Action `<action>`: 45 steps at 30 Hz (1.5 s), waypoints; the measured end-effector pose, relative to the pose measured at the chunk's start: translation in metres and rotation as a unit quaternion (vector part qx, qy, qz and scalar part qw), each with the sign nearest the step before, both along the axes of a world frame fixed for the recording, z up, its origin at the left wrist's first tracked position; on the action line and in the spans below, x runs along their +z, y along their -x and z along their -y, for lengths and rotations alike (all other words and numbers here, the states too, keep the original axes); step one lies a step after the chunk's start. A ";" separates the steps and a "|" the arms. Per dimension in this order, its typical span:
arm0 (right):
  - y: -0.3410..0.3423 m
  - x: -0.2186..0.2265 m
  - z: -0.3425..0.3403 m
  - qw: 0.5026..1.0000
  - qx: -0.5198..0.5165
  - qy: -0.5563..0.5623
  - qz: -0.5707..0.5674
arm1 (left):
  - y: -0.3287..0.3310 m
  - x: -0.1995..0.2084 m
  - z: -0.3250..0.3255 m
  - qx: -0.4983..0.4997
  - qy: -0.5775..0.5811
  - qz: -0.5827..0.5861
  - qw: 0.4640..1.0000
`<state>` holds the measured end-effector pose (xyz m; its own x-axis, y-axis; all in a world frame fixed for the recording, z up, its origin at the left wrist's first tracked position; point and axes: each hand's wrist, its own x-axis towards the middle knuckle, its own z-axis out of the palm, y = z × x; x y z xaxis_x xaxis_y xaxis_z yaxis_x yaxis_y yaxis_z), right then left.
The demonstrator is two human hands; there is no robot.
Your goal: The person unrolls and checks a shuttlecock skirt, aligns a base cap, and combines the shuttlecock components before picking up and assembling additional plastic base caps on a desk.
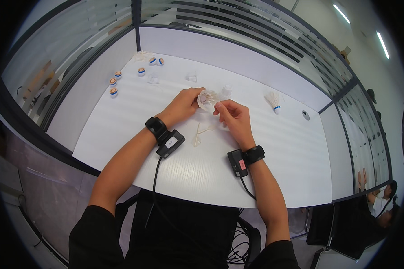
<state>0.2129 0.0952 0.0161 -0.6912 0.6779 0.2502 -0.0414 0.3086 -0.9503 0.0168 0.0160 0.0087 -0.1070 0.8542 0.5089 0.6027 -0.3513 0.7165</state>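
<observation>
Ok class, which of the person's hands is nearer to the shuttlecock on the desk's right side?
Right. The right hand is left of the shuttlecock, a little closer to the person; the left hand is farther left, beyond the right hand.

The person is wearing black, the left sleeve [94, 237] and right sleeve [277, 258] ending near the elbows, and black cloth [184, 219] is covering the lap. The left hand [182, 105] and right hand [238, 120] are showing bare. A black left strap [156, 127] is circling one wrist, carrying a black left box [170, 144] with a white label [171, 141]; a black right strap [255, 154] is carrying a black right box [233, 162] with a pinkish-red label [242, 164]. From each box a black cable [155, 179] is trailing nearward.
</observation>
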 end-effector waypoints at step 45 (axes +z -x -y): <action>0.008 -0.012 0.002 0.984 -0.101 -0.143 -0.024 | 0.002 -0.002 -0.003 0.022 0.033 -0.026 0.999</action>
<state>0.2048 0.0936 0.0040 -0.5316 0.6980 0.4798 0.0061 0.5696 -0.8219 0.0149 0.0191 0.0069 -0.1202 0.8812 0.4572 0.6534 -0.2765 0.7047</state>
